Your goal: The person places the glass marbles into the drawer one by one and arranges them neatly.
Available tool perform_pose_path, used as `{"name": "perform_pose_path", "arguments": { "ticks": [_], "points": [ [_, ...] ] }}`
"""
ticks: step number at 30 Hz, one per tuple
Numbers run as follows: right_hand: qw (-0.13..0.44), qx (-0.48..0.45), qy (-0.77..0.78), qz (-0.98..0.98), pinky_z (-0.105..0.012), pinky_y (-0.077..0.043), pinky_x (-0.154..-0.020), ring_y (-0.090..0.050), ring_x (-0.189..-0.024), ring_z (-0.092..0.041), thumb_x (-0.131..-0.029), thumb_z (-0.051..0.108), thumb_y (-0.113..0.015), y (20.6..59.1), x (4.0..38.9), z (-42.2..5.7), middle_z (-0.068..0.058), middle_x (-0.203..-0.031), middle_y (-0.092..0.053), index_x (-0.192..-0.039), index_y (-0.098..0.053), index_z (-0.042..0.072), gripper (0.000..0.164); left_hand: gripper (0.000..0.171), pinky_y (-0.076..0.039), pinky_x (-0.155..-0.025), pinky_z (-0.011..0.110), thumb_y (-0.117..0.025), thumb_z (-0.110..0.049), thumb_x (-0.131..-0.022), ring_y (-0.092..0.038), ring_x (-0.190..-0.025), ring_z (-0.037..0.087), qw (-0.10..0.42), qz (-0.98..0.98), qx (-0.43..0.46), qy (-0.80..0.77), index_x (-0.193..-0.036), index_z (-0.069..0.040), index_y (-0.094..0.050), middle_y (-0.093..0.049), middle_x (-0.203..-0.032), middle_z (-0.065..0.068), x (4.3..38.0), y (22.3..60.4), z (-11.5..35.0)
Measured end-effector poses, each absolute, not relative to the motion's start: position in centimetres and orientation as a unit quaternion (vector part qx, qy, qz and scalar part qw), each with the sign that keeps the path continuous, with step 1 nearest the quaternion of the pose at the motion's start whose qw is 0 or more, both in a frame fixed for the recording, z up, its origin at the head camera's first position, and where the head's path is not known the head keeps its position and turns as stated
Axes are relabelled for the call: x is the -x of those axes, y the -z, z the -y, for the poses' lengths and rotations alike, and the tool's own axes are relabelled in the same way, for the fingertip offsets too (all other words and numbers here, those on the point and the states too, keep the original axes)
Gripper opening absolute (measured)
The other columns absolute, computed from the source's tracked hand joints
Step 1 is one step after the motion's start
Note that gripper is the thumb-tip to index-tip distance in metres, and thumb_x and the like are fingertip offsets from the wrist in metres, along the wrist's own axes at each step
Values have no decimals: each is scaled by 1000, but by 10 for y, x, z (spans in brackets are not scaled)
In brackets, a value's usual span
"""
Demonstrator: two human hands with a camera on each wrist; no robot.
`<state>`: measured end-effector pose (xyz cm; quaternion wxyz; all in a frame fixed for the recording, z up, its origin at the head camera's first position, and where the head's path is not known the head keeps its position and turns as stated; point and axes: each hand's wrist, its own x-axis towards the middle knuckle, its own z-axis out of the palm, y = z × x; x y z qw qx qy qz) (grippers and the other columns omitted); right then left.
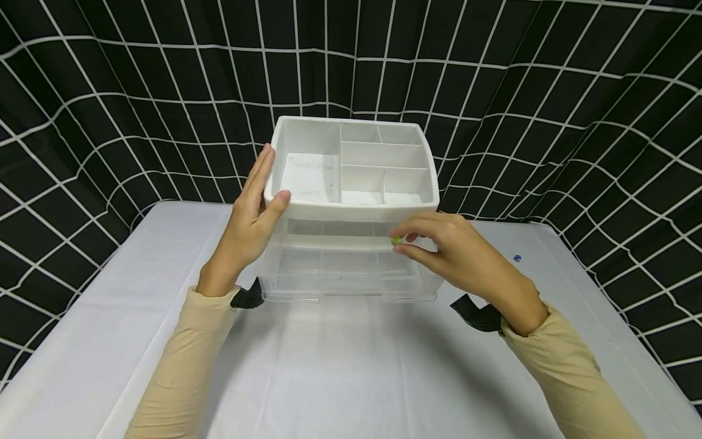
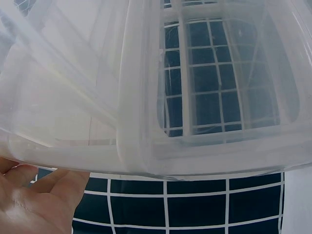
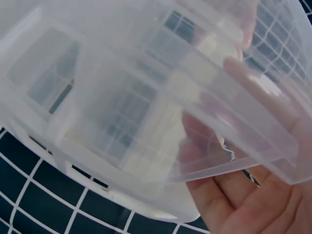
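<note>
A white desktop organizer [image 1: 351, 212] with a divided top stands on the table, and its clear drawer [image 1: 351, 292] is pulled out at the front. My left hand [image 1: 247, 225] rests along the organizer's left side, fingers straight, thumb at the front corner. The left wrist view shows part of that hand [image 2: 44, 200] below the clear plastic. Over the right part of the drawer, my right hand [image 1: 455, 250] pinches a small yellow-green piece [image 1: 396, 241] between thumb and fingers; its exact kind is too small to tell. In the right wrist view, the clear drawer [image 3: 234, 122] partly covers that hand [image 3: 253, 200].
A small blue piece [image 1: 517, 258] lies on the white-covered table [image 1: 351, 372], right of the organizer. A black curtain with white grid lines [image 1: 307, 73] hangs behind and at both sides. Dark straps [image 1: 477, 314] sit at the wrists.
</note>
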<state>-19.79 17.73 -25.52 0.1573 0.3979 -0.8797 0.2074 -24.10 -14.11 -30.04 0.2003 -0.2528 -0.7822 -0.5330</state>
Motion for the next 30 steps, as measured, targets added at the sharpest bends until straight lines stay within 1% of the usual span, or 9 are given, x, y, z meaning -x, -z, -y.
{"name": "perform_pose_path", "arguments": {
  "ticks": [3,7,10,13,15,18,22,24,30],
  "points": [
    [122,-397,-194,888,-26,-53,-69,-67,-85,-10,-88,8,-74,252,200,-174,4,-96,-75,-104,-75,9,16,63,-34,-114,25,-47,-17,-104,-17,-152,6,203,784,252,530,-160,-17,-16,-9,-167,-13,241,300,141],
    [86,-397,-183,895,-29,-56,-70,-68,-83,-10,-88,10,-74,249,203,-169,3,-96,-75,-104,-75,7,16,63,-35,-114,29,-46,-17,-104,-18,-151,6,202,783,252,532,-160,-18,-16,-9,-166,-14,241,300,141],
    [71,-401,-180,896,-31,-57,-70,-67,-82,-9,-86,9,-76,249,206,-166,4,-94,-74,-101,-75,8,15,63,-37,-110,23,-46,-17,-104,-19,-151,7,202,782,254,531,-160,-18,-15,-8,-166,-14,241,301,140],
    [61,-406,-177,894,-31,-56,-70,-65,-80,-8,-84,9,-78,249,208,-164,5,-91,-73,-98,-75,10,14,63,-37,-105,16,-46,-17,-104,-21,-150,7,205,783,253,530,-160,-18,-16,-9,-166,-14,241,301,140],
    [52,-404,-178,896,-30,-56,-69,-65,-80,-9,-83,9,-79,249,210,-162,5,-90,-72,-96,-76,10,14,63,-37,-104,14,-46,-17,-104,-21,-150,7,205,784,252,529,-160,-19,-16,-9,-166,-15,241,301,140],
    [28,-395,-180,900,-28,-55,-68,-65,-79,-8,-83,10,-79,249,212,-158,6,-89,-72,-96,-77,11,14,63,-37,-104,15,-46,-17,-104,-22,-150,7,205,783,253,530,-160,-19,-16,-9,-166,-14,241,301,141],
    [2,-389,-182,903,-25,-55,-69,-67,-78,-8,-82,10,-79,250,214,-155,4,-89,-74,-96,-78,10,14,63,-39,-106,23,-46,-17,-104,-25,-149,9,205,783,256,529,-160,-18,-16,-9,-166,-13,241,301,141],
    [-5,-391,-182,902,-26,-56,-70,-67,-77,-8,-82,9,-80,251,215,-155,3,-89,-74,-95,-78,9,13,63,-39,-107,26,-46,-18,-104,-25,-149,10,206,783,256,527,-160,-18,-16,-9,-166,-14,241,301,141],
    [-24,-392,-178,902,-25,-56,-71,-68,-77,-8,-82,10,-79,250,216,-154,3,-90,-75,-95,-78,9,13,64,-39,-100,20,-46,-19,-104,-27,-147,11,209,788,255,520,-160,-18,-16,-9,-166,-13,241,301,142]
  ]
}}
